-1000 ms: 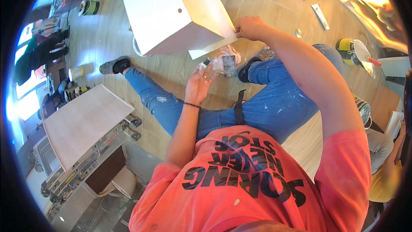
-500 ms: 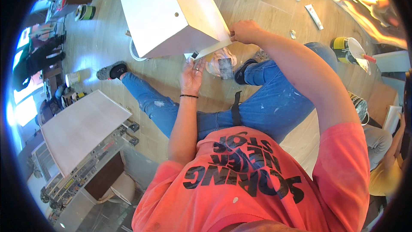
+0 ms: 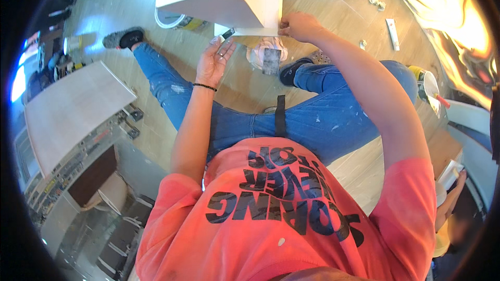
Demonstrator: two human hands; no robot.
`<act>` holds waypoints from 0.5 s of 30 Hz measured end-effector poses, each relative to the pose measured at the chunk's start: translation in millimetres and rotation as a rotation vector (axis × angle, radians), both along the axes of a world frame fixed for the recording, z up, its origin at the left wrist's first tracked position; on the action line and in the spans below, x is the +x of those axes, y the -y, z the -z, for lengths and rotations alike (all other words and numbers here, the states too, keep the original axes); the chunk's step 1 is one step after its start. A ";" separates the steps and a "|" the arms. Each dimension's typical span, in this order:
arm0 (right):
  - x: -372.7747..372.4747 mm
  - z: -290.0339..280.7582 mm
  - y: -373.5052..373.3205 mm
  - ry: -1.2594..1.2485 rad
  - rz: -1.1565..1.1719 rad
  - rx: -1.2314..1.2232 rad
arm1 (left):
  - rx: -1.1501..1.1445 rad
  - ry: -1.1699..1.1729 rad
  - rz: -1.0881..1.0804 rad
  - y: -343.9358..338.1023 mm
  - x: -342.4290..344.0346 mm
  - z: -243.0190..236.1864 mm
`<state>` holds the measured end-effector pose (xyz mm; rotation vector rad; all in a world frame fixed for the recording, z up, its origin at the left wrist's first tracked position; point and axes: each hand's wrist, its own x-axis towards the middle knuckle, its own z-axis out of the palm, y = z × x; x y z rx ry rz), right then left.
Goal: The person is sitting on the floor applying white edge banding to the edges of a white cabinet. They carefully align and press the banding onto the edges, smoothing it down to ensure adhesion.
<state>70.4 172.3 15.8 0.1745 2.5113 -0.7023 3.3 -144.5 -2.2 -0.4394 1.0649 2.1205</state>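
A white box-shaped piece of furniture (image 3: 208, 8) fills the top middle, with a thin panel edge (image 3: 255, 32) along its near side. My right hand (image 3: 302, 27) has its fingers closed on the box's right edge. At the near left corner, my left hand (image 3: 214, 62) is palm up, its thumb and forefinger on a small black-and-white piece (image 3: 227, 34). Its other fingers are partly curled, and I cannot make out the piece's kind. Below the box, a grey rectangular block (image 3: 271, 61) rests on a crumpled pale wrapping (image 3: 258, 54) between my feet.
White buckets stand behind the box (image 3: 169, 18) and at the right (image 3: 428, 84), the latter with a red handle in it. A white tube (image 3: 392, 34) and crumpled scraps (image 3: 376, 2) lie on the floor. At left is a pale-topped bench (image 3: 78, 109). Another person's hand (image 3: 458, 182) shows at right.
The box has turned and shifted away toward the top. My left hand has moved up and left with the small piece at its fingertips; my right hand stays on the edge.
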 end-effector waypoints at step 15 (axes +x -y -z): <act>-1.8 1.7 -6.4 0.093 0.037 -0.157 | -0.197 -0.061 0.184 -70.6 73.6 -11.9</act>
